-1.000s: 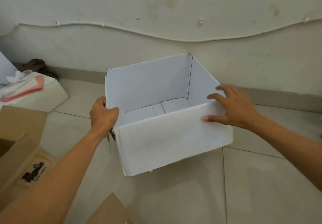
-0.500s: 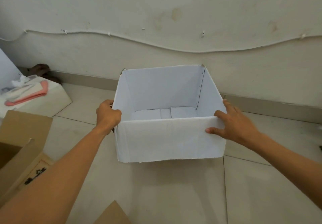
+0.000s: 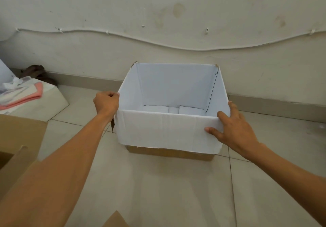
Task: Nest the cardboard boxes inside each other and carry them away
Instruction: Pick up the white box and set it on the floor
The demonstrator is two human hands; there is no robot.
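Observation:
An open white cardboard box (image 3: 167, 129) stands level on the tiled floor in front of the wall, with its front flap folded down outside and a strip of brown showing under it. My left hand (image 3: 106, 103) is clenched on the box's left rim. My right hand (image 3: 232, 129) presses on the near right corner, thumb on the front face and fingers along the right side. A brown cardboard box (image 3: 19, 143) lies open at the left edge. A brown flap tip (image 3: 115, 220) pokes in at the bottom.
The wall with a wavy white cable (image 3: 176, 45) runs close behind the white box. At far left a white block carries folded pink and white cloths (image 3: 23, 94), with a dark object (image 3: 38, 71) behind it by the skirting. Bare tiles lie in front.
The white box came down from a tilted, lifted pose and now rests level on the floor. Both hands followed it and stay on its sides.

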